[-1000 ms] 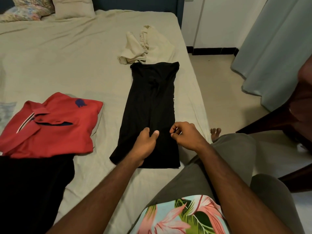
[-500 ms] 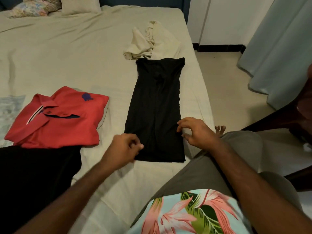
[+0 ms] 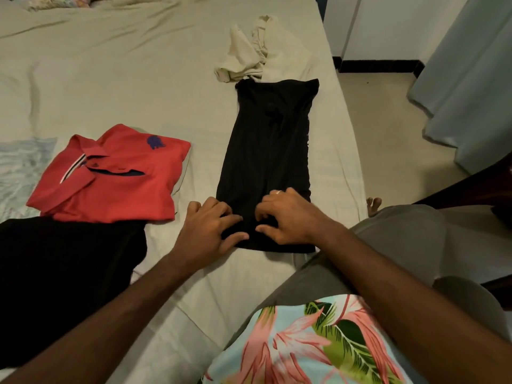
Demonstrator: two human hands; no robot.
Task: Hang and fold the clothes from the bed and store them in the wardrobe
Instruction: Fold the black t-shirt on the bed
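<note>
Both arms reach forward over the near edge of the bed, palms down. Left hand sits at the near left corner of the black garment, fingers spread, thumb and forefinger closing on the dark cloth at the hem. Right hand lies on the garment's near right part, fingers curled down into the fabric, thumb tucked toward the left hand; a pale ring shows on one finger. Both hands pinch the same cloth, close together but not touching each other.

The black garment lies flat in a long narrow strip along the bed's right edge, its near hem under the hands, its far end touching a crumpled cream garment. A folded red polo shirt rests near the bed's left edge, well apart from the strip, its near edge overlapping a black cloth (which reaches the left border of the view). A bare foot shows on the floor just beyond the bed's right edge.

Against half a second ago: the left hand, then a closed fist on the sheet left of the hem, is now on the garment with fingers opened out; the right hand has shifted from the garment's right edge inward toward its middle. The garment itself lies as it did.
</note>
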